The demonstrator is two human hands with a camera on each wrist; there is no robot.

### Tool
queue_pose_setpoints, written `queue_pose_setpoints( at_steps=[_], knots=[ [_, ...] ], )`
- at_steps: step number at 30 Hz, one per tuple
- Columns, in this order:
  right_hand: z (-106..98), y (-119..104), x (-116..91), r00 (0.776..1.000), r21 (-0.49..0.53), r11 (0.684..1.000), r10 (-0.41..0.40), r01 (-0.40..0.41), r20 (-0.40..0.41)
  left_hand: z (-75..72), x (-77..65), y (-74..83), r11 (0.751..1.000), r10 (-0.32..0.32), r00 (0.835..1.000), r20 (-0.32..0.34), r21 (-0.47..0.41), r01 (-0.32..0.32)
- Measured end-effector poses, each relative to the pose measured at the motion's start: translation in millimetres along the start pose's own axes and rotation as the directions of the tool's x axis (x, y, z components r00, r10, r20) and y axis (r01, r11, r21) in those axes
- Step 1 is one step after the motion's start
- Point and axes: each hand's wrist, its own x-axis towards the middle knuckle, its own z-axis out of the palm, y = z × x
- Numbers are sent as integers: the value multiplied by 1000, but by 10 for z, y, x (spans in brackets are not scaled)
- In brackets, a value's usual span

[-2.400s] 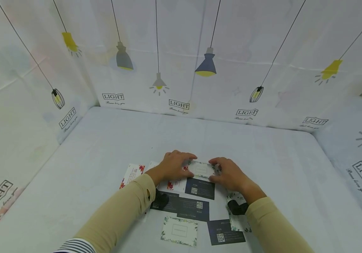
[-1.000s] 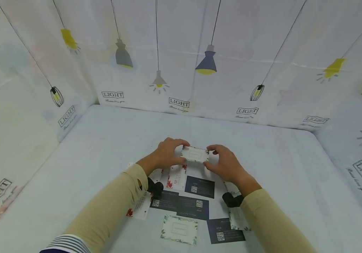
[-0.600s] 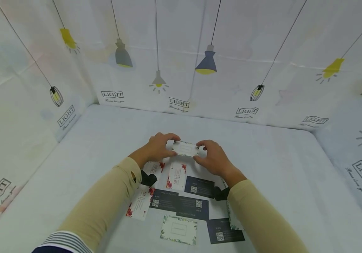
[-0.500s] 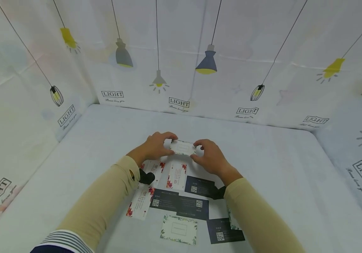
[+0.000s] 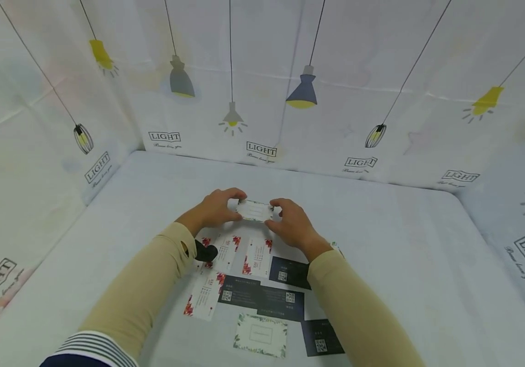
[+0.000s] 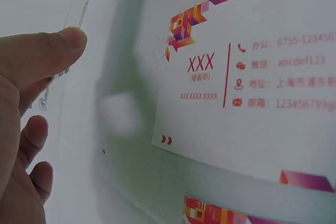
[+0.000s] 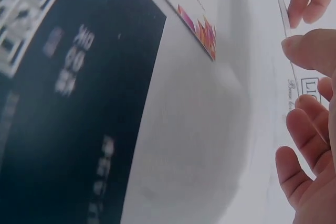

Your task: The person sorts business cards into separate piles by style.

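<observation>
Both hands hold a white business card with a green leaf border (image 5: 254, 210) above the far side of the laid-out cards. My left hand (image 5: 214, 209) pinches its left end between thumb and fingers. At the right end, my right hand (image 5: 292, 224) grips it the same way. The wrist views show the card almost edge-on, its thin side (image 6: 89, 1) running past the left thumb. Below the hands lie white cards with red corner patterns, one standing alone in the middle (image 5: 257, 257) and one further left (image 5: 204, 294).
Dark cards with QR codes lie nearer the body: one upper right (image 5: 287, 272), an overlapping pair (image 5: 281, 303) in the middle, another (image 5: 322, 337) partly under the right sleeve. A second leaf-bordered card (image 5: 260, 335) lies in front. Printed cloth walls (image 5: 262, 122) enclose the white table.
Both hands have carried the leaf-bordered card up and away from the other cards, then leftward. The red-and-white cards beneath are now more exposed; the right sleeve covers more of the right-hand cards.
</observation>
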Motion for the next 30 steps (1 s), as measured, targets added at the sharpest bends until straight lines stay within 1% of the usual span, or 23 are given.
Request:
queue_pose_setpoints(
  at_steps=[6, 11, 17, 22, 26, 30],
  knots=[
    [60, -26, 57, 1000, 23, 1000, -9, 8, 17, -31, -18, -82, 1000, 4, 1000, 8, -18, -3],
    [98, -44, 121, 1000, 29, 999, -14, 14, 16, -59, -12, -160, 999, -3, 1000, -6, -49, 3],
    [139, -76, 191, 1000, 46, 999, 8, -9, 26, -70, 23, -246, 997, -34, 999, 1, -72, 34],
    [192, -89, 243, 999, 62, 997, 33, -35, 28, -80, 74, -316, 997, -37, 999, 14, -72, 38],
    [237, -108, 294, 1000, 67, 997, 22, -24, 22, -92, 101, -374, 996, -45, 999, 11, -78, 46],
    [264, -139, 339, 1000, 42, 999, 14, -15, 21, -84, 116, -426, 993, -52, 999, 8, -102, 52]
  ],
)
